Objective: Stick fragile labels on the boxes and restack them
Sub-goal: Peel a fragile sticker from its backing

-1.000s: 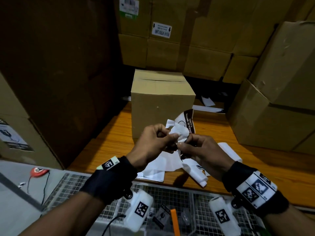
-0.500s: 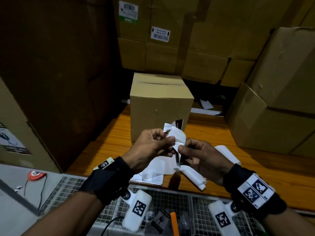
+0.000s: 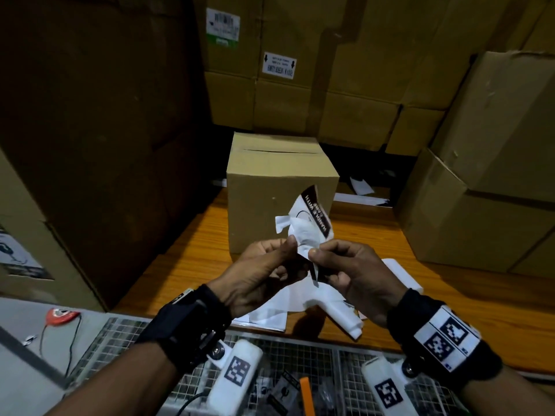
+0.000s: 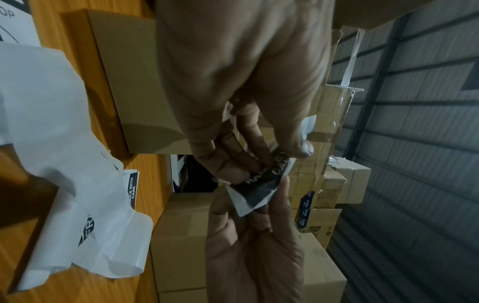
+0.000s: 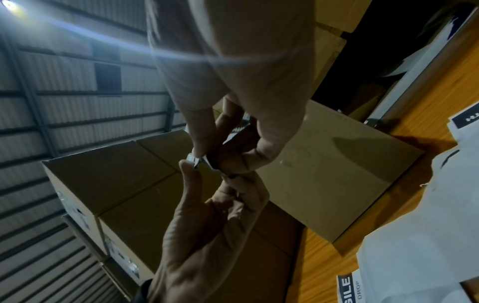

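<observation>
Peeling a fragile label [image 3: 309, 226] above the counter's [image 3: 192, 259] near edge.
Left hand [image 3: 258, 277] and right hand [image 3: 354, 274] both pinching the crumpled label, held up in front of a small closed box [image 3: 276, 187] standing mid-counter; loose white backing sheets [image 3: 303, 298] lying beneath the hands.

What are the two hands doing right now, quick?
Left hand: pinching the label.
Right hand: pinching the same label's lower edge.
</observation>
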Tool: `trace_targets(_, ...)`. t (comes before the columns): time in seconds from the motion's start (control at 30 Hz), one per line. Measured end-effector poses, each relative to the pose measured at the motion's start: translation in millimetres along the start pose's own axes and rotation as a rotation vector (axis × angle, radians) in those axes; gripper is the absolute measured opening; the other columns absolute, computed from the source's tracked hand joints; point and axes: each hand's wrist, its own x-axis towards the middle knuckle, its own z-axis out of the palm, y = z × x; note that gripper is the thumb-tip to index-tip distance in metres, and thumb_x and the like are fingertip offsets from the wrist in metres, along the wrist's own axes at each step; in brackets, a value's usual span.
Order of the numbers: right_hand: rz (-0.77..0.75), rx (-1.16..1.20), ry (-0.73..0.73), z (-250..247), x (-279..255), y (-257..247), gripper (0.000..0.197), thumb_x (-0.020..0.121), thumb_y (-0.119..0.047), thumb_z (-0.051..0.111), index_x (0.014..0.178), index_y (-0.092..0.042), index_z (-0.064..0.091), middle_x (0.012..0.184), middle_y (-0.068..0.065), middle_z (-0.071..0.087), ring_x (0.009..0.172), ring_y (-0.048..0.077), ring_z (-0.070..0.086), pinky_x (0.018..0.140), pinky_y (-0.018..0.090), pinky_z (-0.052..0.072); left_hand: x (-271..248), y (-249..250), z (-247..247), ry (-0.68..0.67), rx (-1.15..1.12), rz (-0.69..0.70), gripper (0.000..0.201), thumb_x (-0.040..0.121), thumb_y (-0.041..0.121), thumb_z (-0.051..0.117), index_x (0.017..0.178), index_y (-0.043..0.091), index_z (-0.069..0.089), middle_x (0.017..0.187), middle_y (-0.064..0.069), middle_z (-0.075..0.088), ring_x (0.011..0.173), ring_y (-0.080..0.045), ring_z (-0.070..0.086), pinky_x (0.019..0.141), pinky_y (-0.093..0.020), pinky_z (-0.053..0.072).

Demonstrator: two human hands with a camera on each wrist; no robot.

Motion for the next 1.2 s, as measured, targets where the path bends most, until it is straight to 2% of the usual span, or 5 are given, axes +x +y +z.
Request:
trace_targets(0.1, -0.034, -0.018, 0.0, 3.9, -0.1, 1.0, 0.018, 0.08, -0.005, 0.071, 0.092, 0.007, 0.063, 0.09, 0.019, 0.069, 0.085, 0.028, 0.068, 0.076, 0.032, 0.058, -0.5, 0.2, -1.2, -0.054, -0.057, 0.02, 0.045, 0.083, 0.025, 0.056, 0.112, -0.009, 0.054, 0.053, 0.0, 0.063, 0.05, -0.005, 0.06, 0.088, -0.03, 0.05)
trace_targets(0.3, -0.07, -0.092, 0.005, 10.4, -0.8, 3.7, 0.021, 0.076, -0.008, 0.073, 0.087, 0.008, 0.064, 0.087, 0.02, 0.069, 0.082, 0.027, 0.068, 0.075, 0.033, 0.057, 1.0, -1.1, -17.6, -0.09, -0.115, 0.023, 0.055, 0.064, 0.027, 0.094, 0.105, -0.003, 0.073, 0.12, -0.027, 0.065, 0.107, -0.031, 0.063, 0.096, -0.037, 0.054)
trace_targets(0.5, -0.07, -0.036, 0.129, 10.3, 2.3, 5.1, 0.017, 0.085, -0.009, 0.07, 0.071, -0.007, 0.061, 0.08, 0.014, 0.063, 0.08, 0.025, 0.063, 0.075, 0.034, 0.056, -5.4, 1.2, -24.6, -0.18, -0.135, 0.029, 0.054, 0.069, 0.018, 0.09, 0.111, -0.007, 0.069, 0.12, -0.03, 0.065, 0.111, -0.033, 0.066, 0.1, -0.04, 0.053)
trace_targets(0.83, -0.159, -0.123, 0.227, 22.1, 1.2, 12.3, 0.011, 0.086, -0.003, 0.068, 0.075, -0.005, 0.067, 0.078, 0.012, 0.071, 0.077, 0.024, 0.07, 0.076, 0.036, 0.061, -4.4, -4.5, 2.4, 0.163, 0.221, 0.157, 0.018, 0.087, 0.02, 0.071, 0.084, 0.002, 0.068, 0.081, -0.009, 0.072, 0.081, -0.017, 0.07, 0.076, -0.023, 0.055)
trace_targets(1.2, -0.106, -0.141, 0.129, 23.8, -1.8, 15.3, 0.012, 0.087, -0.006, 0.067, 0.078, 0.002, 0.064, 0.086, 0.02, 0.068, 0.084, 0.028, 0.068, 0.077, 0.035, 0.06, -4.6, 3.2, -9.2, 0.089, 0.298, 0.097, 0.014, 0.095, 0.009, 0.062, 0.093, -0.005, 0.064, 0.09, -0.018, 0.07, 0.085, -0.025, 0.07, 0.081, -0.034, 0.058)
